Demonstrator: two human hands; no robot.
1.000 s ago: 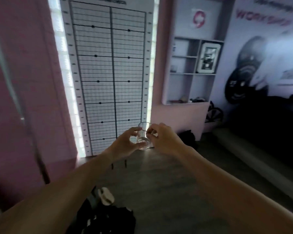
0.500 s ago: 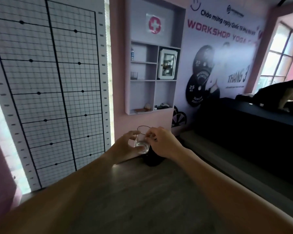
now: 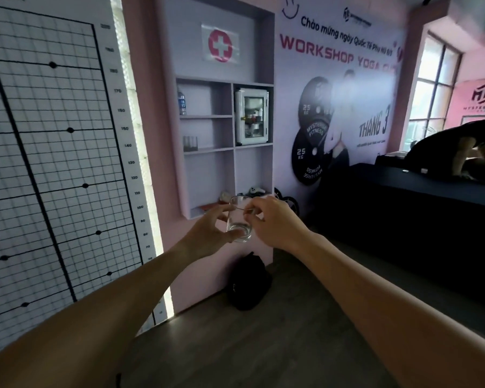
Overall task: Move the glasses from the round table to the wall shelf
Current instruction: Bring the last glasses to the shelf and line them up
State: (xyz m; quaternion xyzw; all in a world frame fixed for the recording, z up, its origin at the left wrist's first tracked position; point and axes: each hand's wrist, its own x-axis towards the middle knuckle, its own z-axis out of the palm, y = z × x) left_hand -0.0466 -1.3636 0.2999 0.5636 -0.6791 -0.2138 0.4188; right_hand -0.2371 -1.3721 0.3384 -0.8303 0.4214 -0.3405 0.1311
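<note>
A clear drinking glass (image 3: 240,219) is held upright in mid-air between both hands, in front of the lower edge of the wall shelf (image 3: 227,152). My left hand (image 3: 207,233) grips its left side and base. My right hand (image 3: 275,222) pinches its right rim. The grey shelf unit is recessed in the pink wall and split into several compartments. Another glass (image 3: 190,143) stands on the middle left shelf. The round table is out of view.
A water bottle (image 3: 181,101) and a white first-aid cabinet (image 3: 252,116) occupy upper compartments; small items lie on the bottom shelf. A black bag (image 3: 248,281) sits on the floor below. A dark counter (image 3: 403,208) runs right, with a person bent over it.
The view has swung right and closer to the wall shelf, which now looms larger. Both hands have kept hold of the glass and carried it toward the shelf's lower edge.
</note>
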